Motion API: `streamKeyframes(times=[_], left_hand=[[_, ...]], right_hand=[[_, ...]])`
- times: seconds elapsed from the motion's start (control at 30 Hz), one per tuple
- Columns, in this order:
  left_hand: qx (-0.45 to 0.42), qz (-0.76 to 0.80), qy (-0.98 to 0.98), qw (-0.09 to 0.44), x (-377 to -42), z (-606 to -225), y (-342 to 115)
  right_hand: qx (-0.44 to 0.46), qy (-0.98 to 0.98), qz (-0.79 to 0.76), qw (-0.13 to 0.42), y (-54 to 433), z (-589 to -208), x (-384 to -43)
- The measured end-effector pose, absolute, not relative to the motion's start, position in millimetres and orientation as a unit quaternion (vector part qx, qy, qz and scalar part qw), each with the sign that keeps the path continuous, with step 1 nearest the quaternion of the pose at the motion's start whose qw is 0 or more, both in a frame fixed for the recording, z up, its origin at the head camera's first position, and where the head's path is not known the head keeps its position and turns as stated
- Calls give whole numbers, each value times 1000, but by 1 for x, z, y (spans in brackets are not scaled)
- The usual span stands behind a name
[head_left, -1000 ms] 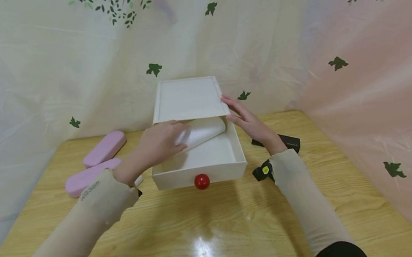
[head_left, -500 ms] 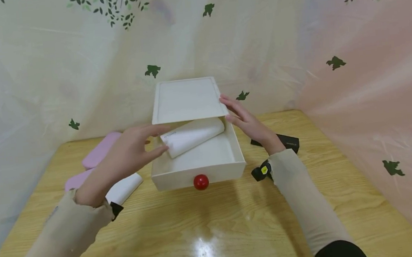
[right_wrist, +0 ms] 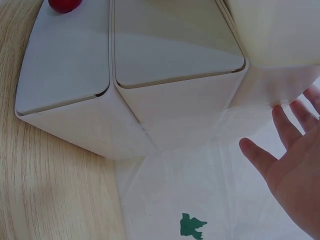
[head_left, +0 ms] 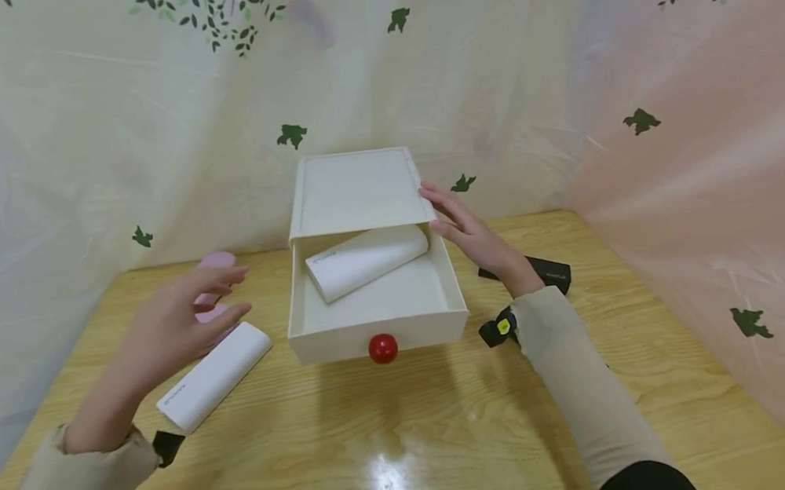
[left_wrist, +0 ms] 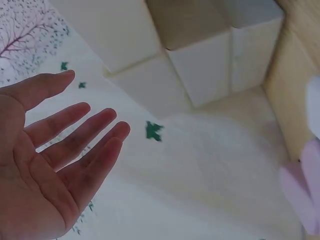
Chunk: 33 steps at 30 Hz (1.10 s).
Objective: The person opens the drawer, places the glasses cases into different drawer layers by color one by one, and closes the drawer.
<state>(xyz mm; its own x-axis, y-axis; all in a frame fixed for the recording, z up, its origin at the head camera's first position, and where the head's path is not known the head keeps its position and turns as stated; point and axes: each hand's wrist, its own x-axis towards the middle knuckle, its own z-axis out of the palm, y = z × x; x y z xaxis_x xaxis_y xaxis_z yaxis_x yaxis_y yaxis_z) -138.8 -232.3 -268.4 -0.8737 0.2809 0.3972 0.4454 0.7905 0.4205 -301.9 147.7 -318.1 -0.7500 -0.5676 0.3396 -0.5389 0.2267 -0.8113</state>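
Observation:
My left hand [head_left: 166,330] hangs in the air left of the drawer, its fingers spread and slightly bent, with nothing in its grasp. Beneath it on the table lies a white oblong case [head_left: 217,376] with small lettering. A similar white case [head_left: 369,263] lies slantwise inside the pulled-out white drawer [head_left: 380,333], its far end partly under the top panel. The drawer front carries a red knob [head_left: 383,348]. My right hand [head_left: 473,241] rests its fingertips against the right side of the white drawer unit [head_left: 359,191], fingers extended.
Two pink oblong cases [head_left: 216,260] lie at the back left, partly hidden by the left hand. A black box [head_left: 550,273] lies to the right, partly behind the right wrist. A leaf-patterned curtain [head_left: 212,136] hangs behind the wooden table [head_left: 314,458].
My left hand has let go of the white case in the drawer and drawn back to the left, uncovering the white case on the table. The right hand stays in place.

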Motion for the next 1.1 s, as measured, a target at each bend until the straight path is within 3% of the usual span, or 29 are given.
streamKeyframes(times=[0.37, 0.6, 0.87, 1.1], left_hand=[[-106, -214, -965, 107, -131, -318, -277], [-116, -170, -974, 96, -139, -349, -292], [-102, -141, -985, 20, -150, -374, -306], [-118, -123, -985, 11, -155, -386, -308]], right_hand=[[-357, 782, -510, 10, 149, -320, -302], [-357, 781, -513, 14, 148, -319, -303], [-356, 780, -514, 16, 147, -318, -302], [-357, 779, -515, 14, 147, -319, -303]])
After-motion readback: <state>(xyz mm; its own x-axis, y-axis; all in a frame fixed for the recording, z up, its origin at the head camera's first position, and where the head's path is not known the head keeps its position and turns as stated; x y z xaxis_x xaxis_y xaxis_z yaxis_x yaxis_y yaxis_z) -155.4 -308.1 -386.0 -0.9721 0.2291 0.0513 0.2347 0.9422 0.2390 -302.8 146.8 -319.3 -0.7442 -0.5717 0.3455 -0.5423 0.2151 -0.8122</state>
